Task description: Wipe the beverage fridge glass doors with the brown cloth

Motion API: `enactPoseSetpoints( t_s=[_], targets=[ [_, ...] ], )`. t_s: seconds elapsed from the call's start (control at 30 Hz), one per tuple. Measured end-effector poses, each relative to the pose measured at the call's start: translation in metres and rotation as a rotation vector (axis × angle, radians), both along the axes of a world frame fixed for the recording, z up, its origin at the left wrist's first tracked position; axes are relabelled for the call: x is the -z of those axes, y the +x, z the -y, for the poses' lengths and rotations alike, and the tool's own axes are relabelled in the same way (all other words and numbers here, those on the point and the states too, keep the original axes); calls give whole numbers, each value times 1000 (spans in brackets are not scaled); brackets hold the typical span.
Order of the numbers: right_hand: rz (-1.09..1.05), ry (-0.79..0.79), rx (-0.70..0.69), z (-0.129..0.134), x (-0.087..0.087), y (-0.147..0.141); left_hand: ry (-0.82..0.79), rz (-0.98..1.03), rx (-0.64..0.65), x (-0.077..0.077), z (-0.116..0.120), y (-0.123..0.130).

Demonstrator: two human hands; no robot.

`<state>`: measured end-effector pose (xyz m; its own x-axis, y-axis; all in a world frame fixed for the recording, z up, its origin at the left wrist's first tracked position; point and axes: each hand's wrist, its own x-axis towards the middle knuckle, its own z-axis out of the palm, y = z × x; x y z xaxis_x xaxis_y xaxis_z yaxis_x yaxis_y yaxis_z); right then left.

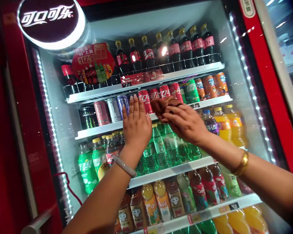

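Note:
Flat against the glass door (pixel 161 13) of a drinks fridge lies my left hand (pixel 137 128), fingers stretched upward and nothing in it. It wears a pale bracelet (pixel 125 167) at the wrist. To its right, my right hand (pixel 187 123) presses a brown cloth (pixel 161 105) to the glass, its fingers closed over the cloth. A gold bracelet (pixel 242 162) circles the right wrist. Behind the hands, seen through the glass, stand red cola cans (pixel 144 97) and green bottles (pixel 158 139).
Shelves of drinks fill the fridge, with cola bottles (pixel 185 45) on top and juice bottles (pixel 150 204) lower down. A lit round sign (pixel 51 21) sits at the upper left. The red door frame (pixel 271 65) runs along the right, and a metal handle (pixel 37 222) shows at the lower left.

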<state>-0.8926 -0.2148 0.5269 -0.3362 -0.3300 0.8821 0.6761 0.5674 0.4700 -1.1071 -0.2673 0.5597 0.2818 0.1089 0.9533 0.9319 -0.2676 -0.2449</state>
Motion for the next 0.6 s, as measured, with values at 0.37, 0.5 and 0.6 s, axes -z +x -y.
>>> enactPoseSetpoints(
  t_s=[0.37,0.5,0.6],
  targets=[
    [54,2,-9,4,-23,-6,2,16,-226,5,-10,35],
    [100,38,11,-15,-18,64,20,-37,-245,6,-9,39],
    [-211,1,61,-24,-42,80,-11,-32,-246,-3,-16,63]
  ],
)
